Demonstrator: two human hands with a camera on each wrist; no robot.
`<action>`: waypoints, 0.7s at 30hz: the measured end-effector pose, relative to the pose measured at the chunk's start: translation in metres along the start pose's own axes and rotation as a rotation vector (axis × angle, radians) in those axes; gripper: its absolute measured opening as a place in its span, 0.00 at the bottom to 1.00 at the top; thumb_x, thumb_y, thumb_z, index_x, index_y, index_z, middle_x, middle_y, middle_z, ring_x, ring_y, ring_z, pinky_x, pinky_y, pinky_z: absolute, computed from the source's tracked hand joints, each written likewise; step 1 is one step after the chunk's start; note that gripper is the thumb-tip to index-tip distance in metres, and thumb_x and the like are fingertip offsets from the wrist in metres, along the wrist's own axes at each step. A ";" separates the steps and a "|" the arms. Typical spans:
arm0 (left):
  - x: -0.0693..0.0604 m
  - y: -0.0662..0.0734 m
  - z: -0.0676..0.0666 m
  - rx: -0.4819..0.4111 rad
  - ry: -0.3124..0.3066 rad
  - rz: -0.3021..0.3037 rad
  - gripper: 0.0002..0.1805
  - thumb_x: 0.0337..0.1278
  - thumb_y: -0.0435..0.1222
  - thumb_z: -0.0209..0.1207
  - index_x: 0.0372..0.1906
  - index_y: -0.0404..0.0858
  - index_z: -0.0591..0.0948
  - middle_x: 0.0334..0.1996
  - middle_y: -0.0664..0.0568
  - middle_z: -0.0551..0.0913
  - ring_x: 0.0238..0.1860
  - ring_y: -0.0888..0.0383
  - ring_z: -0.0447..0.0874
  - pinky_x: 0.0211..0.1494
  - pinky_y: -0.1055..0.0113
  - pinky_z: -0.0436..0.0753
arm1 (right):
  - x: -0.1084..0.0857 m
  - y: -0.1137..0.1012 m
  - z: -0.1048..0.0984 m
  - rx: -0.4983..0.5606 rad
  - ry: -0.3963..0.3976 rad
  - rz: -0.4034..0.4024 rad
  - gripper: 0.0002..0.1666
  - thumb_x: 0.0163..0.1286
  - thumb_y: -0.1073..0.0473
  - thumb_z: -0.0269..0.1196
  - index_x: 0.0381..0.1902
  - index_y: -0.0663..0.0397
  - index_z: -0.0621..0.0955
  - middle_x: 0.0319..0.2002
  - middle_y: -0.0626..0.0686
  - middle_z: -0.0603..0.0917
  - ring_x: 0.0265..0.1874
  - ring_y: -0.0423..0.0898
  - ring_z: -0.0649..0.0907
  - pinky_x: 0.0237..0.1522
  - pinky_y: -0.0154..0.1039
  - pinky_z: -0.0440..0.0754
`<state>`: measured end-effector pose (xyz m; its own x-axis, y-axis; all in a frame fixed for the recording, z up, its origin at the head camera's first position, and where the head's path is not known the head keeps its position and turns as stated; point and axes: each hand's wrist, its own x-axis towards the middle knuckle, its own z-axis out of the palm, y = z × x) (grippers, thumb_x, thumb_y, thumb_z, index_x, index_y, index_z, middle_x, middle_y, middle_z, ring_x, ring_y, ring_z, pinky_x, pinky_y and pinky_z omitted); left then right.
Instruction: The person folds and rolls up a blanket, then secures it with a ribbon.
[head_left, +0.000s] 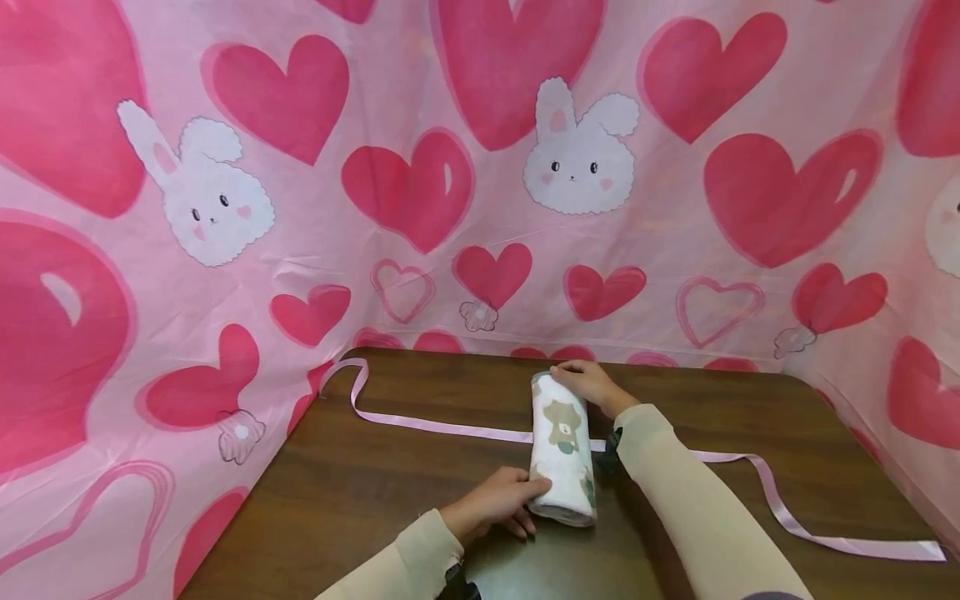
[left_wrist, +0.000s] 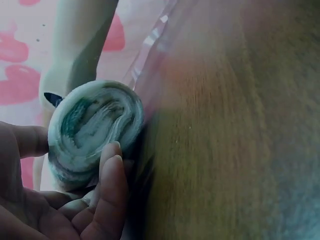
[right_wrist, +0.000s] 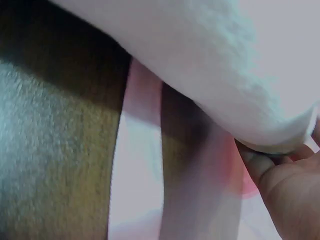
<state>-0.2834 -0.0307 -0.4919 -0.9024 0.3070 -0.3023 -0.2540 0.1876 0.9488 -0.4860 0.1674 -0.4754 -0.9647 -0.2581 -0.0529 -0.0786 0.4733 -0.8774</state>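
Note:
A white rolled towel (head_left: 562,450) with a brown bear print lies lengthwise across a pink ribbon (head_left: 450,427). My left hand (head_left: 495,502) holds its near end, thumb on top. In the left wrist view, the spiral end of the rolled towel (left_wrist: 97,125) sits between the thumb and fingers of my left hand (left_wrist: 75,200). At the far end, my right hand (head_left: 592,385) grips the roll. The right wrist view has the ribbon (right_wrist: 137,165) running under the towel (right_wrist: 200,55), with fingers of my right hand (right_wrist: 295,185) tucked round its end.
The brown wooden table (head_left: 360,500) has a pink cloth backdrop (head_left: 480,225) with hearts and rabbits behind it and at both sides. One ribbon tail curls toward the back left corner; the other reaches the right edge.

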 end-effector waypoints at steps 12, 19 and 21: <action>0.002 0.009 -0.005 0.031 0.025 -0.019 0.25 0.61 0.55 0.60 0.35 0.34 0.79 0.25 0.39 0.82 0.19 0.54 0.83 0.19 0.64 0.81 | -0.012 -0.012 -0.006 -0.131 -0.082 -0.106 0.37 0.58 0.47 0.72 0.61 0.58 0.76 0.58 0.60 0.77 0.51 0.55 0.77 0.52 0.50 0.77; 0.003 0.004 -0.001 0.036 0.002 -0.019 0.19 0.61 0.49 0.62 0.34 0.34 0.78 0.25 0.39 0.82 0.20 0.52 0.84 0.19 0.64 0.81 | -0.018 -0.004 -0.001 -0.199 -0.085 -0.065 0.40 0.56 0.44 0.73 0.63 0.54 0.75 0.59 0.59 0.76 0.50 0.55 0.77 0.52 0.51 0.78; 0.002 0.003 0.000 0.035 0.001 -0.018 0.19 0.61 0.48 0.62 0.34 0.34 0.78 0.24 0.39 0.82 0.19 0.52 0.84 0.19 0.64 0.81 | -0.021 -0.004 -0.002 -0.207 -0.083 -0.064 0.40 0.56 0.44 0.73 0.63 0.54 0.75 0.59 0.59 0.76 0.50 0.55 0.76 0.54 0.53 0.76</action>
<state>-0.2860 -0.0295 -0.4901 -0.8981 0.3024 -0.3194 -0.2582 0.2253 0.9394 -0.4657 0.1724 -0.4698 -0.9327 -0.3575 -0.0471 -0.1970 0.6144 -0.7640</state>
